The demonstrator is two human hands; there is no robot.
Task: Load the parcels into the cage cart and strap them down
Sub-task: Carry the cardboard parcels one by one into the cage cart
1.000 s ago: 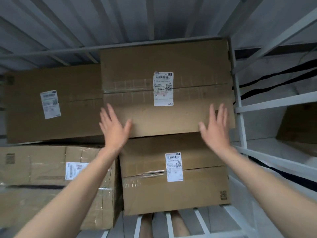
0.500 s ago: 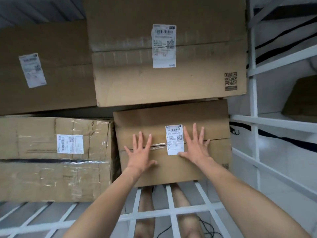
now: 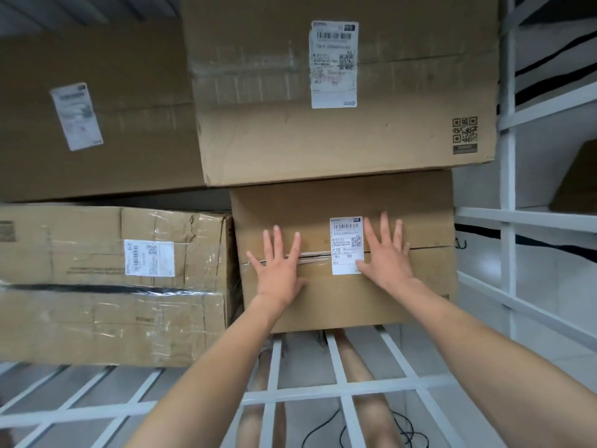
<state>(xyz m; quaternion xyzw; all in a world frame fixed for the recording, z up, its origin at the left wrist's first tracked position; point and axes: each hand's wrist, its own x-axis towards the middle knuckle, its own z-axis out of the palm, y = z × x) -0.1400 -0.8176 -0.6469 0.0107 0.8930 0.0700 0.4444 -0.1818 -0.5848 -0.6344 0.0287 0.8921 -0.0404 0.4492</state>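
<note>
Four cardboard boxes are sitting stacked inside the white cage cart, two over two. The top right box is lying with its long axis running left to right, its labelled face turned toward the camera. It is overhanging the box beneath it on both sides. The top left box is sitting farther back, partly tucked behind it. The taped box, wrapped in clear film, is filling the lower left. The small box is resting at the lower right on the cart's floor bars, just beside the taped box, long axis also left to right, its seam running level.

Both hands are pressing flat on the small box's front, fingers straight and spread, gripping nothing. The left hand is lying over the seam. The right hand is touching the right edge of the label, which is standing upright, barcode at the top.

A second ago both hands were on the top right box. Half a second ago they were already on the small box, and they are staying there in much the same spots.

The two top boxes and the taped box are being cut off by the frame. Bare legs and a black cable are showing through the floor bars. Label print is too small to read.
</note>
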